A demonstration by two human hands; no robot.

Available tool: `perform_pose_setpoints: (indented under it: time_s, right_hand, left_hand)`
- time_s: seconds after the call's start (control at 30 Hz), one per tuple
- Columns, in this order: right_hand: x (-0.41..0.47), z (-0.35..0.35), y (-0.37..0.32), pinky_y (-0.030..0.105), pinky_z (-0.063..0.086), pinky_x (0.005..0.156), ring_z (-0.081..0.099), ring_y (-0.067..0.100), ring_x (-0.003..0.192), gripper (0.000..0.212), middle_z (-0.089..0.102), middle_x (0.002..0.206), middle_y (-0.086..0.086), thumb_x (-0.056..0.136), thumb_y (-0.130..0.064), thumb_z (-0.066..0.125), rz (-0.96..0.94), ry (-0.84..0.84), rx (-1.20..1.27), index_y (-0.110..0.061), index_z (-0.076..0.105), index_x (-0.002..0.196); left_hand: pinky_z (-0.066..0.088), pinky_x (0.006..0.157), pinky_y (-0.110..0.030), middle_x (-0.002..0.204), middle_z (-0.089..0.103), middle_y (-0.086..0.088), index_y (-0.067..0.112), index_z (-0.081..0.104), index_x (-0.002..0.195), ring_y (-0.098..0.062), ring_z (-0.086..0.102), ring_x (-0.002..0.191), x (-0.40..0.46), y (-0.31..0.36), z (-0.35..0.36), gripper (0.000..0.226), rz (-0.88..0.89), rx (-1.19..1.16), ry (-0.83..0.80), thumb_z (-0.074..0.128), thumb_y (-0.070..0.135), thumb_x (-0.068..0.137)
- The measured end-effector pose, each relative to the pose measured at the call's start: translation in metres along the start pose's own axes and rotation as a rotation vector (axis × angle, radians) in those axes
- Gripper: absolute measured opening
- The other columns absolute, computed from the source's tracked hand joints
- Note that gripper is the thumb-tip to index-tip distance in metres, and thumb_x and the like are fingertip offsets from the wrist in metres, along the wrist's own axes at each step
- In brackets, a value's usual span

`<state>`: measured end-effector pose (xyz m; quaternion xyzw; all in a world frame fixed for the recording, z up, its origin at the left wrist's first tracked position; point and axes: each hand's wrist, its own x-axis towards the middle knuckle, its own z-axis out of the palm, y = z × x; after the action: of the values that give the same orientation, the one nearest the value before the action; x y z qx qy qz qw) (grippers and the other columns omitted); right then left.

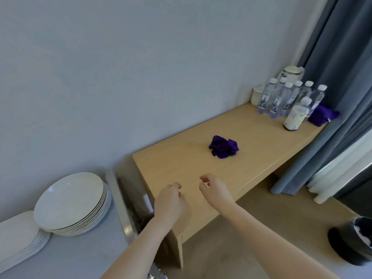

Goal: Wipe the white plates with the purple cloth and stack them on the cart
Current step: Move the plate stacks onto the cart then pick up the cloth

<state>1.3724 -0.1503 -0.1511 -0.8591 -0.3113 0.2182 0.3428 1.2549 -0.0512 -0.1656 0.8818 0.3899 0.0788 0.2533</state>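
Observation:
A crumpled purple cloth (223,147) lies in the middle of the wooden table (177,168). A stack of several round white plates (70,202) stands on the grey cart (84,256) at the lower left. My left hand (169,202) and my right hand (214,188) hover over the table's near end, short of the cloth. Their fingers are loosely curled and hold nothing.
A pile of flat white trays (18,236) lies left of the plates. Several water bottles (281,97), a white kettle (291,74), a jar (295,117) and a second purple cloth (322,114) crowd the table's far end. Blue curtain (332,87) right; black bin (356,240) on the floor.

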Motion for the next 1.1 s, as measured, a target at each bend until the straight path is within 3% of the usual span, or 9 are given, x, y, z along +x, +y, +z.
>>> perform_pose_setpoints:
  time_s: [0.17, 0.33, 0.5, 0.67, 0.77, 0.9, 1.0, 1.1]
  right_hand:
    - [0.047, -0.030, 0.025, 0.025, 0.042, 0.083, 0.053, 0.016, 0.115, 0.036, 0.054, 0.132, 0.000, 0.098, -0.025, 0.046, 0.111, 0.084, 0.024, -0.016, 0.050, 0.132]
    - [0.098, -0.049, 0.044, 0.030, 0.045, 0.077, 0.054, 0.018, 0.105, 0.043, 0.048, 0.134, 0.003, 0.095, -0.025, 0.049, 0.215, 0.181, 0.077, -0.017, 0.044, 0.137]
    - [0.150, -0.066, 0.062, 0.035, 0.041, 0.090, 0.037, 0.027, 0.124, 0.052, 0.038, 0.136, 0.005, 0.090, -0.022, 0.055, 0.271, 0.277, 0.075, -0.016, 0.038, 0.138]
    - [0.194, -0.079, 0.087, 0.036, 0.034, 0.099, 0.029, 0.031, 0.131, 0.069, 0.027, 0.149, 0.006, 0.087, -0.021, 0.061, 0.228, 0.168, -0.019, -0.017, 0.027, 0.148]
    - [0.218, -0.085, 0.103, 0.038, 0.034, 0.102, 0.025, 0.028, 0.136, 0.075, 0.023, 0.152, 0.003, 0.087, -0.024, 0.062, 0.209, 0.071, -0.056, -0.020, 0.024, 0.150]
    - [0.244, -0.091, 0.122, 0.029, 0.035, 0.096, 0.034, 0.024, 0.127, 0.047, 0.045, 0.135, -0.003, 0.089, -0.021, 0.058, 0.100, -0.081, -0.095, -0.023, 0.047, 0.135]
    - [0.256, -0.097, 0.130, 0.029, 0.039, 0.091, 0.039, 0.018, 0.115, 0.030, 0.053, 0.116, -0.007, 0.092, -0.023, 0.057, -0.014, -0.110, -0.131, -0.025, 0.057, 0.121]
    - [0.263, -0.106, 0.129, 0.033, 0.044, 0.089, 0.048, 0.015, 0.103, 0.016, 0.057, 0.102, -0.011, 0.092, -0.024, 0.059, -0.179, -0.099, -0.123, -0.025, 0.062, 0.108]
  left_hand:
    - [0.046, 0.080, -0.028, 0.123, 0.058, -0.004, 0.016, 0.052, 0.130, -0.020, 0.055, 0.111, 0.048, 0.027, 0.018, 0.033, 0.068, 0.004, -0.089, 0.042, 0.018, 0.099]
    - [0.048, 0.088, -0.035, 0.124, 0.057, -0.009, 0.013, 0.049, 0.134, -0.025, 0.054, 0.114, 0.109, 0.051, 0.032, 0.038, 0.074, 0.011, -0.180, 0.043, 0.016, 0.097]
    - [0.038, 0.104, -0.036, 0.143, 0.043, -0.012, 0.011, 0.026, 0.150, -0.030, 0.040, 0.132, 0.158, 0.071, 0.050, 0.057, 0.084, 0.011, -0.330, 0.046, 0.020, 0.097]
    - [0.036, 0.097, -0.033, 0.142, 0.043, -0.014, 0.007, 0.029, 0.145, -0.031, 0.043, 0.129, 0.193, 0.098, 0.066, 0.053, 0.004, -0.154, -0.320, 0.047, 0.022, 0.098]
    - [0.036, 0.087, -0.031, 0.130, 0.050, -0.010, 0.003, 0.035, 0.140, -0.025, 0.050, 0.113, 0.214, 0.117, 0.078, 0.048, -0.142, -0.331, -0.273, 0.048, 0.026, 0.099]
    - [0.036, 0.079, -0.023, 0.108, 0.056, -0.004, 0.003, 0.046, 0.129, -0.017, 0.051, 0.096, 0.235, 0.141, 0.094, 0.041, -0.299, -0.545, -0.211, 0.054, 0.025, 0.096]
    - [0.045, 0.073, -0.029, 0.081, 0.055, 0.002, 0.011, 0.056, 0.096, -0.020, 0.055, 0.082, 0.245, 0.152, 0.102, 0.002, -0.373, -0.599, -0.168, 0.054, 0.012, 0.095]
    - [0.055, 0.077, -0.043, 0.078, 0.058, -0.005, 0.015, 0.049, 0.081, -0.029, 0.061, 0.075, 0.252, 0.149, 0.105, 0.015, -0.482, -0.595, -0.109, 0.046, 0.014, 0.096]
